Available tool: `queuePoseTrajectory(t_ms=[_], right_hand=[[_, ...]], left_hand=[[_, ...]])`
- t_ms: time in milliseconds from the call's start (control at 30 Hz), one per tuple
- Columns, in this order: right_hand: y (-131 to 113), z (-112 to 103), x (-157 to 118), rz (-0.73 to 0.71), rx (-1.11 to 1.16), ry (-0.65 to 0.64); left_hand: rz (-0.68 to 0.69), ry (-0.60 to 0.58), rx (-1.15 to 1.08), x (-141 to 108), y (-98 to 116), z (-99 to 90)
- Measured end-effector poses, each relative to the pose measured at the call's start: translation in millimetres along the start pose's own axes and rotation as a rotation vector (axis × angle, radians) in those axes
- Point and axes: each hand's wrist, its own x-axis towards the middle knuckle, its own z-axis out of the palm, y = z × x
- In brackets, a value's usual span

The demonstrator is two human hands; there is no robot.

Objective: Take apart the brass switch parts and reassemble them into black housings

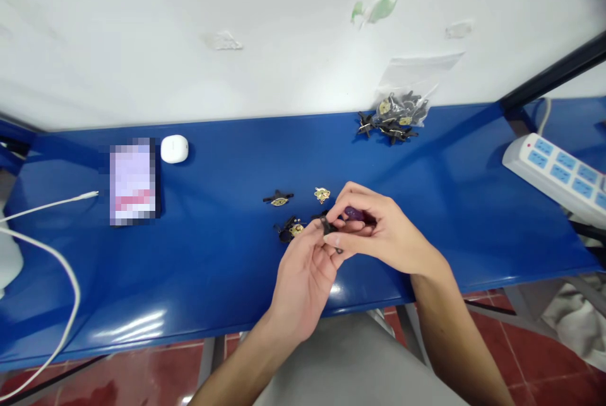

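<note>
Because the small black part (326, 225) sits between both hands above the blue table (213, 267), we do best to steady it with the left hand (303, 280) and make fine adjustments with the right hand (388, 229). Our left fingers and thumb close lightly on it; our right thumb and forefinger nearly meet around it, with a purple object (354, 213) tucked into the curled fingers. We cannot tell how firmly either grips. Light pressure suits such a thin part, low over the gold plate (322, 194) and the loose black-and-gold pieces (290, 230) just beside our hands.
</note>
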Motion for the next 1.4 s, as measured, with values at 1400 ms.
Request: queuePoseTrajectory(t_ms=[1400], right_hand=[[15.3,28.5,3.5,-0.621,-0.341,0.115]], left_hand=[[-0.100,0.195,-0.339,-2.5,11.1,23.2]])
